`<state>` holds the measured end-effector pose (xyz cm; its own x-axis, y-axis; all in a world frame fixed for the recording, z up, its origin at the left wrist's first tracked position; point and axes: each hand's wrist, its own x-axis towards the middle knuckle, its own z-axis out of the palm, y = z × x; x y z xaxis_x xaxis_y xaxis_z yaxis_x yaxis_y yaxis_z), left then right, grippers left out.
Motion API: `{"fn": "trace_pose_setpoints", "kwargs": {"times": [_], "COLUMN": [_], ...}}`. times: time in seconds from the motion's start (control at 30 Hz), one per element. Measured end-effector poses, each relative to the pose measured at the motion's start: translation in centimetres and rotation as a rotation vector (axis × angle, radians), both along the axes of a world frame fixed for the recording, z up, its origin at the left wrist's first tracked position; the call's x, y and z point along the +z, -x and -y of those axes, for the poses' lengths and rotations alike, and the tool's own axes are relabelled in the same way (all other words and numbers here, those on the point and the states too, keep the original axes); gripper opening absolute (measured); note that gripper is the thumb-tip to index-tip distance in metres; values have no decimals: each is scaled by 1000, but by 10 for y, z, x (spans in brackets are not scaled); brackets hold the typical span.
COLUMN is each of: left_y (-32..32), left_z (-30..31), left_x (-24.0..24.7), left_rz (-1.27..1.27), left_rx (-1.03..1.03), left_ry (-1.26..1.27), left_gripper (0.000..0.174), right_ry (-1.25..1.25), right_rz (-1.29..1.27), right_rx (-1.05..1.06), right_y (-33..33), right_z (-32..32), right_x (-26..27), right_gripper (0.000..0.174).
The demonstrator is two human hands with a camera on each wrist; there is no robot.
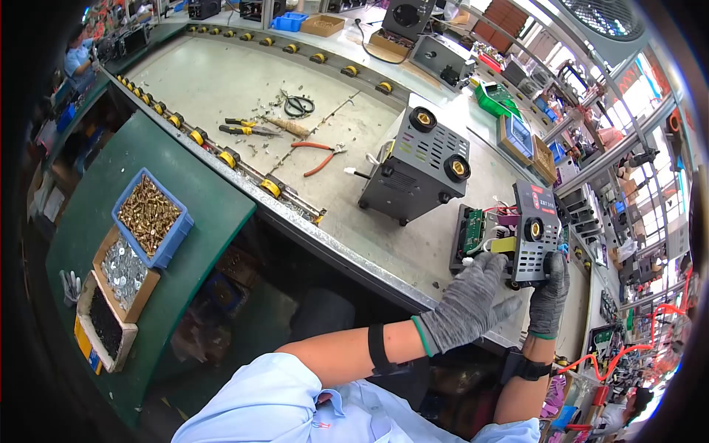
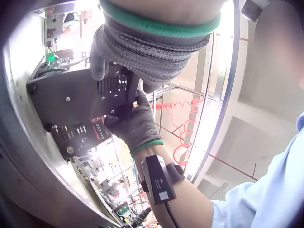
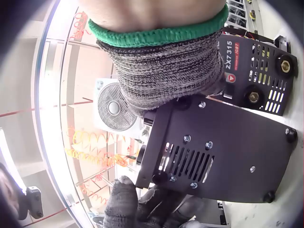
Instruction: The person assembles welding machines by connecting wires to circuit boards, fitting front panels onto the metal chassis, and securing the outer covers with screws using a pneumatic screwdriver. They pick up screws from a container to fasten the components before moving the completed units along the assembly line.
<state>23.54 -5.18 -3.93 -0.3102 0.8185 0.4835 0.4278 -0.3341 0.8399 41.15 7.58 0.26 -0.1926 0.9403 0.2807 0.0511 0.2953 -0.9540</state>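
A black-and-grey unit marked ZX7 315 [image 1: 535,229], its front panel slotted and green circuitry exposed at one side, stands tilted at the bench's right end. My right hand [image 1: 548,299] grips its front edge beside a black knob; the thumb lies on the panel in the left wrist view. My left hand [image 1: 469,303] rests its fingers against the unit's other side, thumb held apart. The right wrist view shows the screwed base plate [image 3: 232,152] with slots and rubber feet, my right hand [image 3: 161,71] above and my left hand's fingers [image 3: 147,209] below.
A second, slotted unit [image 1: 421,162] stands to the left on the bench [image 1: 369,258]. Beyond it lie orange-handled pliers [image 1: 317,157], yellow-handled cutters [image 1: 247,128] and loose bits. A green side table [image 1: 177,199] holds a blue bin [image 1: 185,221] of brass parts and boxes of small hardware.
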Motion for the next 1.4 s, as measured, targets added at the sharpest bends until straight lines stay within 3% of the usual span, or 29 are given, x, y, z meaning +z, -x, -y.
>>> {"fn": "trace_pose_setpoints", "kwargs": {"times": [0.1,0.17,0.2,0.37,0.57,0.7,0.77,0.9,1.07,1.13,1.37,1.4], "left_y": [18,26,30,41,40,41,46,61,59,53,49,54], "left_z": [-15,-23,-26,-36,-40,-56,-64,-52,-60,-58,-78,-72], "left_x": [9,9,10,12,13,7,-1,13,-9,-2,-7,8], "left_rz": [45,1,47,108,252,390,459,373,329,461,509,383], "left_rx": [-72,-1,-58,-145,-167,-228,-223,-212,-148,-189,-119,-52], "left_ry": [73,-38,-55,-59,58,127,19,57,12,4,-113,-23], "left_gripper": [63,54,51,40,37,37,39,45,39,35,24,25], "right_ry": [146,163,145,258,318,357,337,417,454,450,454,451], "right_rz": [-32,-72,-69,-158,-10,-153,-181,-196,-240,-222,-104,-42], "right_rx": [122,194,95,86,35,142,204,205,182,152,176,176], "right_y": [3,8,19,17,17,35,46,57,55,55,60,64], "right_z": [-2,-6,-2,-13,-10,-14,-27,-29,-29,-25,-28,-33], "right_x": [5,7,11,2,7,20,17,12,0,2,18,20], "right_gripper": [47,49,48,61,55,46,44,40,28,28,34,34]}}
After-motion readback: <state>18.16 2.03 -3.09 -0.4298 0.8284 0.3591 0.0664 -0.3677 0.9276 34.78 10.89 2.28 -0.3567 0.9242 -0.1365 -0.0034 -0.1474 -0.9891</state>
